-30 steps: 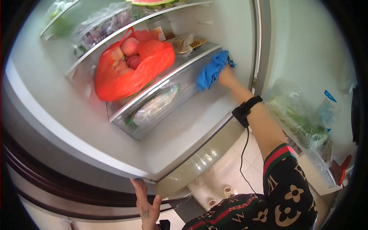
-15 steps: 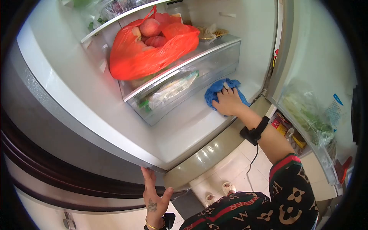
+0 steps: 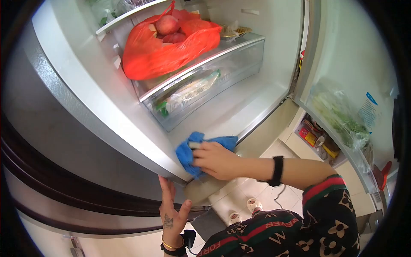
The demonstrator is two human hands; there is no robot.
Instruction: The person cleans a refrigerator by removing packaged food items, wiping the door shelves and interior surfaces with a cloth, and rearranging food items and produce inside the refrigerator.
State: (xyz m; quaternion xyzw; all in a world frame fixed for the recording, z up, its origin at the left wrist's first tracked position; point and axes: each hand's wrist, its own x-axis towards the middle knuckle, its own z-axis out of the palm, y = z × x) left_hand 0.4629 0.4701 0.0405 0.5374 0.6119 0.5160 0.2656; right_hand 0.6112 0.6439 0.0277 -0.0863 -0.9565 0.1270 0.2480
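A blue cloth (image 3: 186, 155) is under and between the fingers of my right hand (image 3: 219, 162), which presses it on the fridge floor's front left corner, beside the side wall. My left hand (image 3: 172, 213) has its fingers apart and touches the lower outer edge of the fridge. Behind the cloth stands a clear drawer (image 3: 239, 64) with a wrapped package (image 3: 192, 91) inside. A red plastic bag (image 3: 150, 55) of round reddish fruit (image 3: 168, 25) sits on the shelf above.
The open door at right holds bagged greens (image 3: 342, 118) in its rack. Below it, an open compartment (image 3: 319, 139) contains colourful packets. A black cable (image 3: 279, 198) hangs from my right wristband (image 3: 277, 170). A dark curved trim (image 3: 85, 203) runs along the left.
My right hand has swept the blue cloth from the drawer's right end, over the fridge floor, to the front left corner. My left hand stays at the fridge edge. The view has shifted.
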